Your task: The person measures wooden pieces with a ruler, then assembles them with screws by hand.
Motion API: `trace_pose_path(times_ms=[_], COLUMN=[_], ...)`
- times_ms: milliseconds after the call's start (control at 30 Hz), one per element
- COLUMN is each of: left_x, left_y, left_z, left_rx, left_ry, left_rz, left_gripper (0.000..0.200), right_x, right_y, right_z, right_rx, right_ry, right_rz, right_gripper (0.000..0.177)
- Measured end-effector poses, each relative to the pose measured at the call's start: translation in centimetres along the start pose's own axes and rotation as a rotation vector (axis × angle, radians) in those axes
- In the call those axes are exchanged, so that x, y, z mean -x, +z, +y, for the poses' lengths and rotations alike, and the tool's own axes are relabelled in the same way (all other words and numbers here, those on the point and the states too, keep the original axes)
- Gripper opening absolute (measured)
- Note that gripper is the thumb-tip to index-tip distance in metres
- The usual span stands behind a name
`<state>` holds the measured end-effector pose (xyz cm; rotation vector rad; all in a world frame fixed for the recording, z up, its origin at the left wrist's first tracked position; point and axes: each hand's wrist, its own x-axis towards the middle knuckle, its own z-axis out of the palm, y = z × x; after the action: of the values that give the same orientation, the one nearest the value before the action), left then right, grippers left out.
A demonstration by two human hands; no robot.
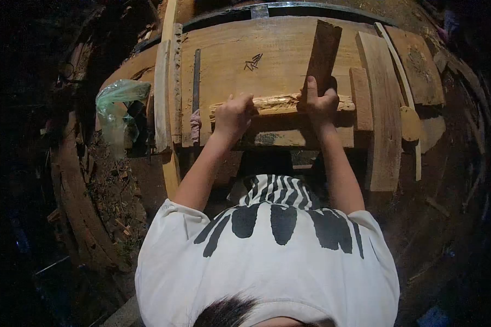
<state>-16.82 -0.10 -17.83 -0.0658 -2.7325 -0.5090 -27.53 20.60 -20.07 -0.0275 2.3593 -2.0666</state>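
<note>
A rough, splintered strip of wood [277, 105] lies crosswise near the front edge of the wooden worktop [229, 41]. My left hand [234, 115] is closed around its left end. My right hand [322, 103] is wrapped around the lower end of a dark flat board [324, 52], thumb lying up along it. That board slants away from me over the strip. Whether the right fingers also touch the strip is hidden. A small heap of nails [252, 62] rests on the worktop beyond my hands.
Left of my hands lies a long metal bar [196, 82] with a cloth-wrapped end [195, 126]. A green plastic bag [117, 103] hangs at the far left. On the right are a short block [361, 98], a long plank [382, 109] and a round-ended wooden piece [411, 124].
</note>
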Motion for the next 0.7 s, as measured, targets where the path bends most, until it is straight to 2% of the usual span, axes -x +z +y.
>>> trace_pose_path(times_ms=[67,167,267,400,467,600,667,700], left_x=[0.0,-0.1,-0.6,-0.4,-0.3,-0.2,-0.7,-0.6], left_y=[0.0,-0.5,-0.4,-0.4,-1.0,0.3,-0.1,-0.2], left_z=[0.1,0.8,1.1,0.5,0.9,0.6,0.7,0.7], left_rx=[-0.013,-0.021,-0.115,-0.125,-0.048,-0.048,-0.094,-0.097], left_ry=[0.016,-0.018,0.014,0.013,0.016,0.041,0.154,0.148], left_rz=[0.009,-0.06,-0.025,-0.039,0.01,0.039,0.036,0.039], left_gripper=[0.023,0.016,0.012,0.011,0.011,0.011,0.016,0.016], right_x=[-0.3,-0.6,-0.6,-0.1,-0.7,-1.0,-0.7,-0.5], right_y=[0.2,0.1,0.5,0.2,-0.1,0.1,0.1,0.1], right_z=[1.0,1.8,1.4,-0.4,1.2,2.5,1.3,1.2], right_rx=[0.143,0.194,0.164,0.077,0.271,0.291,0.236,0.236], right_ry=[-0.138,-0.021,-0.079,-0.05,-0.039,-0.046,-0.066,-0.069], right_rz=[0.094,0.042,0.114,0.099,0.053,0.068,0.047,0.041], right_gripper=[0.044,0.051,0.051,0.051,0.042,0.043,0.042,0.042])
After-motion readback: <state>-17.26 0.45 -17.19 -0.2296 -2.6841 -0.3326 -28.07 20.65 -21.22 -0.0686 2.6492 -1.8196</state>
